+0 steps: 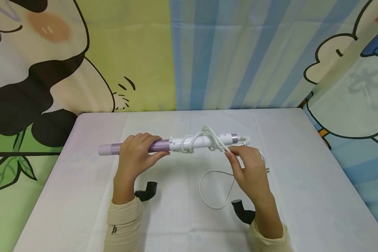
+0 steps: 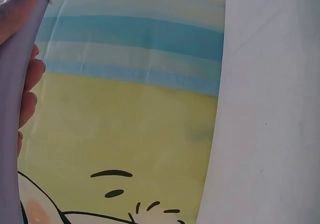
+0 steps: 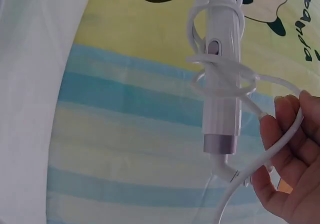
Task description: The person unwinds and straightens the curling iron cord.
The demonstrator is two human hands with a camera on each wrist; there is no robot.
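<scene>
Wand held roughly level over the table, cord looped round its handle.
Loops look loose and uneven — a hard pull from the right could slide them together or off the handle's cord end; one sits by the switch, so it might snag there. Slack hangs in a thin loop below, could tangle if dragged. Left hand is wrapped round the barrel, thumb toward the handle; right hand pinches cord near the handle's end, fingers bent — both forearms reach forward, sleeves pushed up. Patterned backdrop behind.
</scene>
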